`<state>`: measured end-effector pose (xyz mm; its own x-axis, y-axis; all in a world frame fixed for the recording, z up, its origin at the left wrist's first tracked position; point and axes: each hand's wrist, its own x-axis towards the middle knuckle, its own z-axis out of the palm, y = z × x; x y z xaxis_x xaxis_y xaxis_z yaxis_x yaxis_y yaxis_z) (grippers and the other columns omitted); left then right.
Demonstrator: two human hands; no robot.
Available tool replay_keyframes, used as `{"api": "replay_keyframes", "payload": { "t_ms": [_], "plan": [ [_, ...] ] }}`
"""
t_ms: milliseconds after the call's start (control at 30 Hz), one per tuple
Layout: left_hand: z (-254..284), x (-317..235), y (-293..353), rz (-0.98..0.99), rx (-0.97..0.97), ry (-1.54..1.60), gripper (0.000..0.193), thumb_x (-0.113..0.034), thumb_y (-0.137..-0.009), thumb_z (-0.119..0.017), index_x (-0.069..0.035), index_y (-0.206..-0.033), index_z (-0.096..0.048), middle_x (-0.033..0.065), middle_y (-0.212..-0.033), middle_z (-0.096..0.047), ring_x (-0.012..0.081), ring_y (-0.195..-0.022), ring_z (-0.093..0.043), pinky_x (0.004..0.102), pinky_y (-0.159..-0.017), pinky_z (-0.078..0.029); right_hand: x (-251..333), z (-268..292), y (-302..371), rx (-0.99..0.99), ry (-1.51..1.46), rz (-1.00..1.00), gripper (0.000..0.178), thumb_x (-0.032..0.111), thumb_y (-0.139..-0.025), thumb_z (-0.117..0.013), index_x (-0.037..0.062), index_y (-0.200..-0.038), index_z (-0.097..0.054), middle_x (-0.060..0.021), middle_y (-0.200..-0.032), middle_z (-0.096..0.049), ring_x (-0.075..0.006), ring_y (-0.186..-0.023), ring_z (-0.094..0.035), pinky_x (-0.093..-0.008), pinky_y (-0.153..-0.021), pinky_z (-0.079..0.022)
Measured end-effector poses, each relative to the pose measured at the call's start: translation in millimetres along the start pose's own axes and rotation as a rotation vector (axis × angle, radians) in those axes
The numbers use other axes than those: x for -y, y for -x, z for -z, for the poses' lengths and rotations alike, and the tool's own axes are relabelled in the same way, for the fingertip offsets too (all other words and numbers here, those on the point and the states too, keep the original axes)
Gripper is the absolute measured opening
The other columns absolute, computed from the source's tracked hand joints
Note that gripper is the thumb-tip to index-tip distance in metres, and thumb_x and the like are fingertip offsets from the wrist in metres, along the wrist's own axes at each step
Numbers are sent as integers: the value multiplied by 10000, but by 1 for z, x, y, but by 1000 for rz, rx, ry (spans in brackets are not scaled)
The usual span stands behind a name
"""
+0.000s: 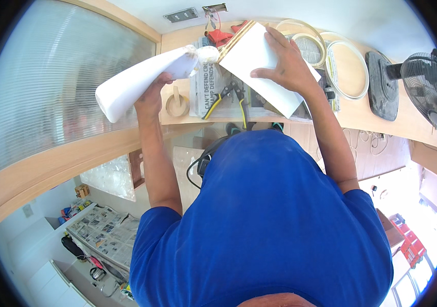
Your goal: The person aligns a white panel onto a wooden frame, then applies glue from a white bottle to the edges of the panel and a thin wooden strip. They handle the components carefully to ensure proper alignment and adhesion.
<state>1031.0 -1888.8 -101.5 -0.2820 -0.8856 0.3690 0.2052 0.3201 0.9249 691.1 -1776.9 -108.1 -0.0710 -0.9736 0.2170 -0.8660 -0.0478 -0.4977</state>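
My left hand [152, 97] is wrapped round a large white squeeze bottle [131, 84], tipped so its smeared nozzle end [208, 54] meets the edge of a white-faced board [259, 59]. Brown layers show along that edge, like plywood. My right hand [289, 66] holds the board tilted, thumb on its white face and fingers at its far right side. Below the bottle, pliers [235, 91] with yellow and black handles lie on newspaper [201, 77]. To their left is a roll of tape [177, 105].
Pale coils of banding [349, 70] and a black fan [425, 84] stand along the wooden counter [408, 110] to the right. Ribbed glass [65, 77] walls the left. A red item [219, 37] sits behind the board. Exposed wires [212, 20] hang from the wall.
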Motion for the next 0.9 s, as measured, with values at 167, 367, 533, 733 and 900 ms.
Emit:
{"api": "replay_keyframes", "payload": {
  "t_ms": [167,367,533,733,900],
  "plan": [
    [-12,-12,-1,-103,80,-332,281,9,-798,-809,26,-1064,-719,87,-932,-728,184,-845,-690,318,-774,-576,-3,-1,1,10,-20,9,1129,595,-685,-842,-108,-1468,-436,-216,-1603,-354,-346,-1483,-352,-564,-1237,-193],
    [-16,-15,-13,-23,115,-217,203,79,-806,-758,2,-993,-749,74,-855,-737,187,-802,-695,352,-783,-597,-3,-2,0,8,-17,7,1116,585,-688,-846,-109,-1464,-441,-217,-1604,-351,-354,-1486,-345,-577,-1235,-183],
    [-50,4,-30,-78,108,-210,166,20,-832,-781,2,-993,-743,63,-831,-732,179,-776,-689,333,-755,-584,-2,0,1,32,-6,12,1120,589,-688,-847,-110,-1462,-441,-221,-1607,-343,-367,-1486,-341,-588,-1231,-181],
    [-71,27,-70,-132,221,-297,152,-32,-852,-792,-23,-1001,-764,66,-917,-756,168,-859,-700,319,-788,-582,2,6,0,64,-17,-27,1074,517,-705,-846,-90,-1484,-423,-199,-1630,-318,-364,-1497,-323,-555,-1251,-157],
    [-95,40,-91,-283,222,-292,180,-92,-834,-812,-41,-1003,-779,52,-928,-773,170,-841,-718,305,-799,-571,0,4,0,40,-24,1,1104,576,-703,-840,-106,-1470,-433,-229,-1612,-333,-380,-1478,-352,-586,-1237,-167]
  ]
}}
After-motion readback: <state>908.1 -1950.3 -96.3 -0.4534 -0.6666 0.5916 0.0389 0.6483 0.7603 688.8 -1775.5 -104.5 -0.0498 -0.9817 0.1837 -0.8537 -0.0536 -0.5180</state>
